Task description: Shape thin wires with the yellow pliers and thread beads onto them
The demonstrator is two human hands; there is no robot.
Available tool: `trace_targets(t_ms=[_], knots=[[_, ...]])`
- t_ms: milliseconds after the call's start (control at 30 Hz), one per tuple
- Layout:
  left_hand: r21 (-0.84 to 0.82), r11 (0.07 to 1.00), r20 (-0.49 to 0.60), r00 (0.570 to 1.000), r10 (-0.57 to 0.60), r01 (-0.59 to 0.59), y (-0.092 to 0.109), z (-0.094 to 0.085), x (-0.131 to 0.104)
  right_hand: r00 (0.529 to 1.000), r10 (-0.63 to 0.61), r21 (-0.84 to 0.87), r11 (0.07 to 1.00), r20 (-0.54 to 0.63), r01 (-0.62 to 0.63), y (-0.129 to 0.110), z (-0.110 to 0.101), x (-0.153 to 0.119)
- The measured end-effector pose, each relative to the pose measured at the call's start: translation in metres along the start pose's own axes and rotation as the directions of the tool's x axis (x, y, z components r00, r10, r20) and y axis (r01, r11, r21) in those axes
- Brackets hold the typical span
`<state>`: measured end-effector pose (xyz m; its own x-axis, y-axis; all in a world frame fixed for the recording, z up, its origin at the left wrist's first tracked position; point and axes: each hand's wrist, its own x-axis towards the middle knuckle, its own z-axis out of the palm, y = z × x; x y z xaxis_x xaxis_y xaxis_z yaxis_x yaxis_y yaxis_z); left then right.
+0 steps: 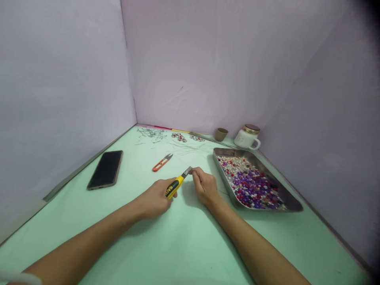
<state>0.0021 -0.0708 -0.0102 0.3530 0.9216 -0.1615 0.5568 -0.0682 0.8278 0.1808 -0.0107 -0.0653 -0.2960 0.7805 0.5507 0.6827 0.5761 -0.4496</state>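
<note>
My left hand (157, 200) is closed round the yellow-and-black handle of a pair of pliers (174, 187). Their metal tip points up and right and meets the fingertips of my right hand (204, 185). That hand is closed in a pinch; a thin wire seems to run out from it, though most of it is hidden by the fingers. Beyond my hands lies a pair of orange-handled thread snips (162, 162). Right of my right hand, a metal tray (289, 202) holds many purple, red, white and clear beads (252, 188).
A black phone (105, 170) lies at the left. Toward the back wall are a heap of wire bits (151, 133), small beaded pieces (179, 137) and loose long wires (190, 147). A small brown cup (221, 134) and a lidded white mug (247, 137) stand behind the tray.
</note>
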Motion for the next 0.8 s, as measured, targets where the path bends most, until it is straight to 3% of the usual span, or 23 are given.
trace_targets(t_ms=[67, 167, 300, 367, 433, 500, 567, 667, 733, 800], knots=[[-0.221, 0.971, 0.122, 0.990, -0.071, 0.097, 0.003, -0.002, -0.001, 1.000, -0.010, -0.025, 1.000, -0.010, 0.010, -0.001, -0.001, 0.000], [-0.436, 0.881, 0.258, 0.963, -0.070, 0.181, 0.006, -0.004, -0.002, 1.000, -0.013, -0.032, 0.999, -0.008, 0.013, -0.001, -0.001, 0.001], [-0.475, 0.860, 0.248, 0.966, -0.074, 0.188, 0.002, -0.004, 0.000, 1.000, -0.001, -0.024, 1.000, -0.010, 0.000, 0.000, 0.002, 0.001], [-0.351, 0.924, 0.177, 0.980, -0.092, 0.150, 0.000, -0.003, 0.002, 1.000, 0.007, -0.021, 1.000, -0.007, -0.007, 0.001, 0.004, 0.001], [-0.123, 0.990, 0.066, 0.996, -0.063, 0.071, -0.003, -0.003, 0.004, 1.000, 0.009, -0.015, 1.000, -0.004, -0.009, 0.002, 0.005, 0.001], [0.145, 0.989, -0.040, 0.999, 0.015, -0.009, -0.005, -0.001, 0.004, 1.000, 0.010, -0.011, 1.000, -0.002, -0.010, 0.002, 0.006, 0.001], [0.388, 0.921, -0.116, 0.991, 0.072, -0.022, -0.007, 0.002, 0.003, 1.000, 0.015, -0.014, 1.000, 0.000, -0.015, 0.002, 0.006, 0.001], [0.634, 0.770, -0.170, 0.984, 0.053, 0.068, -0.006, 0.006, 0.001, 1.000, 0.021, -0.034, 0.999, 0.003, -0.021, 0.002, 0.007, 0.001], [0.703, 0.703, -0.184, 0.982, 0.033, 0.108, -0.005, 0.009, 0.000, 1.000, 0.023, -0.041, 0.999, 0.003, -0.023, 0.002, 0.007, 0.002], [0.700, 0.704, -0.188, 0.982, 0.025, 0.116, -0.004, 0.009, 0.000, 1.000, 0.025, -0.034, 0.999, -0.002, -0.026, 0.002, 0.007, 0.002]])
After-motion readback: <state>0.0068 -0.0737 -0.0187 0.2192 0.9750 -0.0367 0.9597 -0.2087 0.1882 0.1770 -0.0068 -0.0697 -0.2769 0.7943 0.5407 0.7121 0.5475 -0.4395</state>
